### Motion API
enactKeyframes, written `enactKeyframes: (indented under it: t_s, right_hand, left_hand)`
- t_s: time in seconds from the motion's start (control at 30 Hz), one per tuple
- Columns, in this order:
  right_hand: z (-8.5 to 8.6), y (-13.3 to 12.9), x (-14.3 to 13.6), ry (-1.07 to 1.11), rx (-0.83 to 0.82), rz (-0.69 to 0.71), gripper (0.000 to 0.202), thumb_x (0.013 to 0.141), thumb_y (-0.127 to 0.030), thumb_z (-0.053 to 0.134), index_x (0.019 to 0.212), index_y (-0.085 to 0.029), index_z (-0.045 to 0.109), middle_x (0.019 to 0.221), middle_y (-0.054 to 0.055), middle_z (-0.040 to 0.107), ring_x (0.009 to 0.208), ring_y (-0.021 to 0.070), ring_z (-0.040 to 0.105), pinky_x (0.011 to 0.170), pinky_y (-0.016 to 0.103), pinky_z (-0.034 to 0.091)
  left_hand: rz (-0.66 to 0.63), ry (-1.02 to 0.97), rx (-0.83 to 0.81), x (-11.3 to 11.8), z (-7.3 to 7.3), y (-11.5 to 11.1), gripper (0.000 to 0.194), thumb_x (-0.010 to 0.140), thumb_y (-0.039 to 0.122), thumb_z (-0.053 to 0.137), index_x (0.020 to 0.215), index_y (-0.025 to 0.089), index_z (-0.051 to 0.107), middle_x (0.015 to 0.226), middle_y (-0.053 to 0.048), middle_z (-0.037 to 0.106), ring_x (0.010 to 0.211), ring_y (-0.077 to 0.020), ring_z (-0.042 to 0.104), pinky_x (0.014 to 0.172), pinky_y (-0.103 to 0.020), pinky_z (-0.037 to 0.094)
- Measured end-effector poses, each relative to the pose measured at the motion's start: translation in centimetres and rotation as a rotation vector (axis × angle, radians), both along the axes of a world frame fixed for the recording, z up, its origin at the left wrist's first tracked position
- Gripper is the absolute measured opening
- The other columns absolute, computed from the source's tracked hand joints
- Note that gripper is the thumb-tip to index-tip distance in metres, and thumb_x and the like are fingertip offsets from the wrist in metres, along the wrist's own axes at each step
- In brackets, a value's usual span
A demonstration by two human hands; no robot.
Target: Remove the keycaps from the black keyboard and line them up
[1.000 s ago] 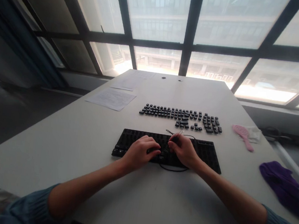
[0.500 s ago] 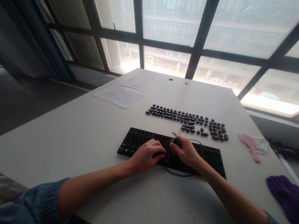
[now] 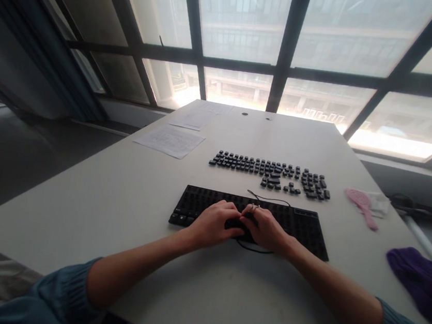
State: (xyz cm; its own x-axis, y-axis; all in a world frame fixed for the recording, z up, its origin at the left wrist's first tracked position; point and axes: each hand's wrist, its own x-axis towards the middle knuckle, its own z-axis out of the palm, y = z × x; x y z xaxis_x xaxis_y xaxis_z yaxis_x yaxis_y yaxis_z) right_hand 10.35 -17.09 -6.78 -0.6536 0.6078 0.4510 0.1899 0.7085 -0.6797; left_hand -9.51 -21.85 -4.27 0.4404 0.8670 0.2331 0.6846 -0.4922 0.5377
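Observation:
A black keyboard [image 3: 304,237] lies on the table in front of me, with most of its keycaps off and a few still seated at its lower left corner. My left hand [image 3: 217,223] is closed over the keyboard's front middle, fingers curled down; whatever they grip is hidden. Beside it, almost touching its fingertips, my right hand [image 3: 266,229] is closed on a small tool with thin metal wires, which looks like a keycap puller [image 3: 254,206]. Beyond the keyboard, loose black keycaps [image 3: 241,163] are laid out in rows.
Keyboard cable [image 3: 272,199] loops behind and in front of the keyboard. A pink hairbrush-like object [image 3: 363,206] on a whitish wrapper [image 3: 379,205] and a purple cloth [image 3: 417,276] lie right. Paper sheets [image 3: 171,141] lie at the far left of the white table [image 3: 90,205].
My right hand has moved slightly left and down against my left hand. The tool's wires, which stood up above the fingers, now sit lower among them. The left hand stays about where it was.

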Motion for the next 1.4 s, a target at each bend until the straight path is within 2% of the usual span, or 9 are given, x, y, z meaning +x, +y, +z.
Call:
enactKeyframes:
  t_s: [0.13,0.27,0.4,0.67,0.87,1.0,1.23,1.4]
  right_hand:
    - [-0.1,0.1,0.1,0.056,-0.071,-0.037,0.011,0.094,-0.025,0.055,0.085,-0.019,0.06,0.081,0.003,0.065,0.071,0.0165,0.06,0.071,0.029,0.049]
    - [-0.2,0.4,0.2,0.099,-0.258,-0.067,0.013,0.093,-0.028,0.055,0.086,-0.019,0.06,0.069,0.0,0.061,0.059,0.0134,0.057,0.06,0.026,0.048]
    - [-0.3,0.5,0.2,0.154,-0.342,-0.059,0.015,0.093,-0.03,0.055,0.085,-0.018,0.059,0.069,0.0,0.061,0.057,0.0125,0.057,0.057,0.024,0.048]
    - [-0.2,0.4,0.1,0.221,-0.315,-0.109,0.019,0.093,-0.035,0.055,0.084,-0.019,0.058,0.065,-0.001,0.057,0.057,0.0125,0.055,0.057,0.025,0.047]
    - [0.1,0.3,0.1,0.183,-0.22,-0.126,0.017,0.095,-0.032,0.052,0.084,-0.019,0.056,0.069,0.0,0.058,0.063,0.0139,0.054,0.062,0.027,0.047]
    - [0.3,0.3,0.1,0.201,-0.233,-0.144,0.017,0.095,-0.031,0.051,0.083,-0.019,0.055,0.07,0.001,0.061,0.063,0.0143,0.057,0.064,0.028,0.048]
    - [0.0,0.3,-0.2,0.319,-0.439,-0.181,0.028,0.094,-0.044,0.055,0.08,-0.019,0.056,0.069,0.003,0.067,0.057,0.0149,0.061,0.055,0.027,0.051]
    - [0.8,0.4,-0.3,0.435,-0.666,-0.145,0.041,0.09,-0.058,0.056,0.079,-0.019,0.053,0.064,0.003,0.069,0.052,0.0168,0.066,0.047,0.026,0.052]
  left_hand:
    - [-0.001,0.021,-0.019,0.8,-0.5,0.9,0.014,0.078,0.031,0.077,0.086,0.021,0.072,0.09,-0.003,0.066,0.089,-0.0206,0.058,0.081,-0.032,0.047]
    - [-0.011,-0.006,-0.022,1.0,-1.2,1.1,0.013,0.08,0.028,0.075,0.091,0.022,0.072,0.09,-0.003,0.063,0.089,-0.02,0.058,0.08,-0.031,0.047]
    - [0.005,0.007,0.028,1.1,-1.5,0.8,0.007,0.085,0.025,0.068,0.09,0.02,0.068,0.092,-0.004,0.062,0.091,-0.0201,0.057,0.083,-0.032,0.047]
    - [0.041,-0.039,0.068,1.3,-1.4,0.3,0.009,0.092,0.025,0.059,0.098,0.019,0.062,0.098,-0.005,0.061,0.095,-0.0202,0.057,0.086,-0.033,0.047]
    - [0.048,-0.123,0.029,1.1,-1.2,0.3,0.012,0.093,0.026,0.059,0.102,0.018,0.062,0.098,-0.005,0.064,0.093,-0.0203,0.059,0.086,-0.034,0.048]
    - [0.048,-0.213,0.011,0.9,-1.3,0.4,0.017,0.09,0.025,0.063,0.106,0.019,0.062,0.1,-0.005,0.066,0.094,-0.0194,0.061,0.085,-0.032,0.049]
    - [0.042,-0.287,0.009,0.7,-0.6,0.6,0.02,0.085,0.032,0.07,0.099,0.019,0.066,0.095,-0.004,0.068,0.088,-0.0189,0.063,0.08,-0.031,0.051]
    - [0.042,-0.318,0.024,0.7,-0.6,0.5,0.026,0.083,0.03,0.073,0.106,0.018,0.065,0.095,-0.005,0.069,0.087,-0.0184,0.065,0.081,-0.03,0.052]
